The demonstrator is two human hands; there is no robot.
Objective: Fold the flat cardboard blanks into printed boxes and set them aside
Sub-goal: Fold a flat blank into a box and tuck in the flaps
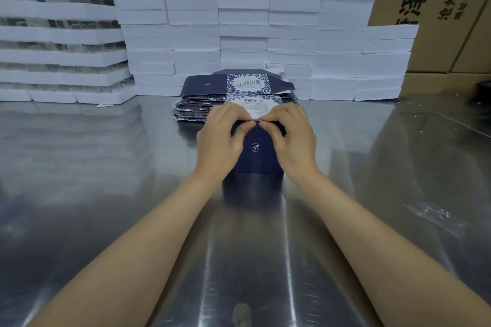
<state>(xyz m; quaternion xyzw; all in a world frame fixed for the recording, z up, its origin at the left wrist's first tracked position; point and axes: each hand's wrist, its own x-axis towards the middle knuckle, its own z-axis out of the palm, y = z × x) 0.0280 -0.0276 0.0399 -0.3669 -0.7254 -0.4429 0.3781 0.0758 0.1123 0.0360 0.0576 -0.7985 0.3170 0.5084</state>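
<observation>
**Both hands pinching the box's top flap**

Standing upright on the table [106, 194], mid-scene: navy box [255, 156], small white emblem on its near face. At its upper edge, left hand [220, 138] and right hand [291, 138], side by side, fingertips nearly meeting at the middle. Each grip clamped on the box: fingers curled, thumbs and forefingers pinching the white, barcoded flap [261, 109] along the fold. Just behind the box, touching or almost so: stack of blanks [202, 106], flat, navy with a floral panel, the top few lifted and partly unfolded. Farther back, wall of white foam blocks [244, 21] in neat columns; more, slanted, at far left. Brown cartons [435, 2] with printed lettering at far right.
</observation>
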